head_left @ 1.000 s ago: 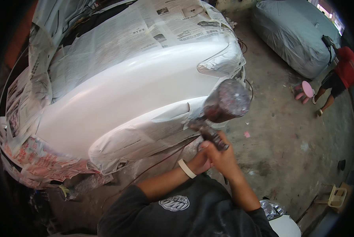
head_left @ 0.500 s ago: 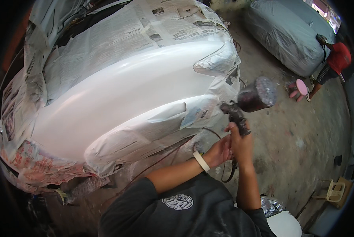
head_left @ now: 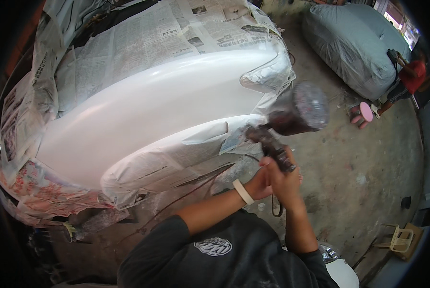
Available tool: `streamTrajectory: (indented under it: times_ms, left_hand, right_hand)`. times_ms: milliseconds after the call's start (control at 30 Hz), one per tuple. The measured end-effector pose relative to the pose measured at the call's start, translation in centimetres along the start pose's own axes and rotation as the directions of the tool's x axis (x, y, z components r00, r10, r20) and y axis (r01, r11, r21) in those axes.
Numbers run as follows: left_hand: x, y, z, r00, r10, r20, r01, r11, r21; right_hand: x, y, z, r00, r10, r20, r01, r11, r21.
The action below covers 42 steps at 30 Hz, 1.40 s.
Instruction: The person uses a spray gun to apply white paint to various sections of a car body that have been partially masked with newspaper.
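My right hand is closed round the handle of a dark, paint-stained spray gun. A round, smeared cup sits on the gun, whose nozzle end points left toward a white-coated car fender. My left hand, with a cream band at the wrist, is curled against the right hand below the handle. Its fingers are mostly hidden, so what they grip cannot be made out. A dark hose hangs in a loop under both hands. Newspaper covers the wheel opening below the fender.
More newspaper covers the car's upper part. A sheet-covered car stands at the far right, with a person in a red top beside it. Nearby are a pink stool and a cream chair. A hose crosses the floor.
The spray gun and my right hand have shifted left, nearer to the fender, and the gun has tilted. My left hand has stayed close against the right. The person in red leans differently.
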State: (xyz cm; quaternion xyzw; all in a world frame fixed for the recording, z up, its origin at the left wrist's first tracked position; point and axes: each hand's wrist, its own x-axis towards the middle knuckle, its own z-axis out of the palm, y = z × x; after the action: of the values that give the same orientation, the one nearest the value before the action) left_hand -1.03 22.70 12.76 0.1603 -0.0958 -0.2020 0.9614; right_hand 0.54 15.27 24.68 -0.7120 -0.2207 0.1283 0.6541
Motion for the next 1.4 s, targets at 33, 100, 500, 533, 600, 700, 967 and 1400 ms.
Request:
streamTrajectory:
  times_ms: [33, 100, 500, 533, 600, 700, 967, 1400]
  left_hand:
    - [0.7, 0.0, 0.7, 0.999, 0.028, 0.039, -0.031, 0.998, 0.06]
    - [2.0, -0.5, 1.2, 0.996, -0.006, -0.085, 0.003, 1.0, -0.03]
    - [-9.0, 3.5, 3.4, 0.989, 0.044, -0.142, -0.038, 0.998, 0.041]
    - [-11.2, 4.0, 3.7, 0.987, 0.076, -0.144, -0.069, 0.996, 0.056]
    - [-15.3, 4.9, 4.1, 0.981, 0.135, -0.143, -0.125, 0.989, 0.077]
    - [-21.0, 5.6, 4.5, 0.965, 0.214, -0.15, -0.202, 0.975, 0.092]
    - [-25.6, 5.0, 4.6, 0.98, 0.134, -0.147, -0.138, 0.99, -0.013]
    - [-19.6, 1.0, 4.2, 0.996, -0.02, -0.085, 0.015, 0.999, -0.049]
  right_hand:
    - [0.2, -0.1, -0.5, 0.998, 0.005, -0.066, -0.003, 0.999, 0.042]
    - [0.6, 0.2, -1.3, 0.976, 0.032, -0.213, -0.02, 0.998, 0.057]
    - [-2.5, -3.0, 8.6, 0.997, -0.066, -0.036, 0.062, 0.994, -0.091]
    - [-3.2, -4.0, 10.4, 0.998, -0.063, 0.019, 0.063, 0.997, -0.044]
    - [-4.5, -5.3, 13.8, 0.989, -0.068, 0.131, 0.065, 0.998, 0.025]
    - [-6.3, -6.6, 18.3, 0.944, -0.083, 0.32, 0.062, 0.995, 0.077]
    - [-9.2, -6.5, 21.3, 0.934, -0.011, 0.356, 0.006, 1.0, 0.017]
    - [-10.4, -4.8, 18.0, 0.957, 0.084, -0.277, -0.096, 0.995, -0.032]
